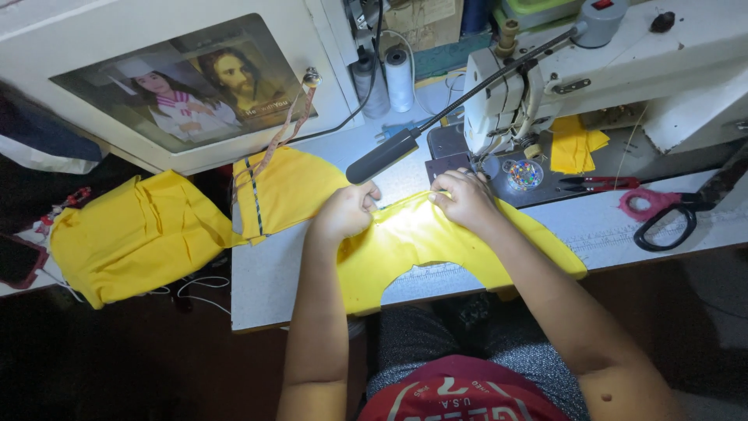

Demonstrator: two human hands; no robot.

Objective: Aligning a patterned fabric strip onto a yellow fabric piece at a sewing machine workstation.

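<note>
Yellow fabric piece (436,242) lies lengthwise left-right, both hands (347,210) (463,199) pinching top edge.

Single head-worn view, looking steeply down from just above and close to the worktop (273,273), facing forward toward the sewing machine (623,54) at the far edge; own forearms entering from the bottom.

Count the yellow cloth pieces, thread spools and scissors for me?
Yellow cloth pieces: 4 (curved piece under both hands, folded piece with dark stripe, crumpled pile, small stack by the machine)
Pale thread spools: 2
Black-handled scissors: 1
Total: 7
</note>
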